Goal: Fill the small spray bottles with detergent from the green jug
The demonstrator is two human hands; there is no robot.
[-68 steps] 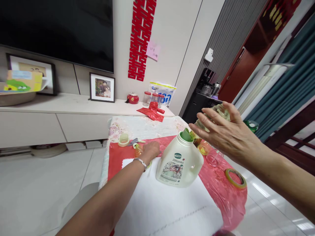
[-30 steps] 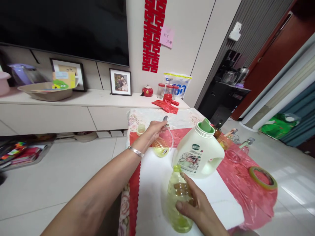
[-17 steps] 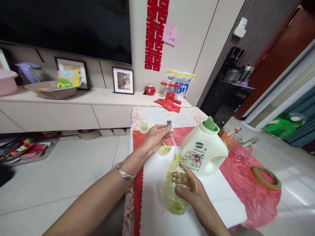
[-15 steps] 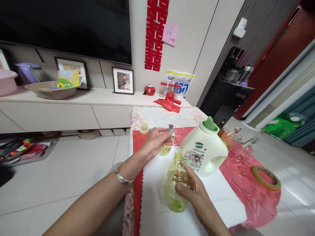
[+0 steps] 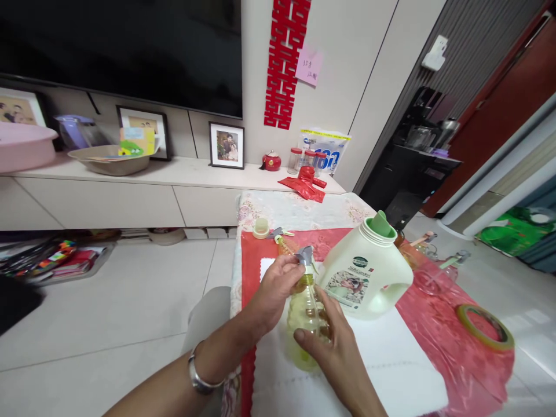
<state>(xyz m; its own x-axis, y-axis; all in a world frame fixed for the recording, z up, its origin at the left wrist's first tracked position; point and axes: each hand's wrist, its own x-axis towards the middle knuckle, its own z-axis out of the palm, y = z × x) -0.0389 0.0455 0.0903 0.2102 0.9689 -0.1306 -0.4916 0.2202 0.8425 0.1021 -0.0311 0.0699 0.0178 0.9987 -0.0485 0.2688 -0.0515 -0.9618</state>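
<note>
My right hand point(image 5: 328, 341) is wrapped round a clear yellow-green plastic bottle point(image 5: 304, 324) standing on the white cloth point(image 5: 391, 370). My left hand point(image 5: 278, 286) pinches a grey spray pump head point(image 5: 305, 255) at the bottle's mouth, with its thin tube running down inside the bottle. Just behind and to the right stands a cream detergent jug point(image 5: 365, 275) with a green spout.
The table carries a red plastic sheet point(image 5: 460, 359), a tape roll point(image 5: 484, 326), small glass bottles point(image 5: 430, 272) at the right, a small cap point(image 5: 261, 227) and scissors point(image 5: 278, 233) at the back. A low cabinet point(image 5: 130, 191) with photo frames runs along the wall.
My right hand brought the yellow-green bottle from the far right down onto the white cloth. My left hand lifted the pump head from the table and lowered its tube into the bottle's mouth.
</note>
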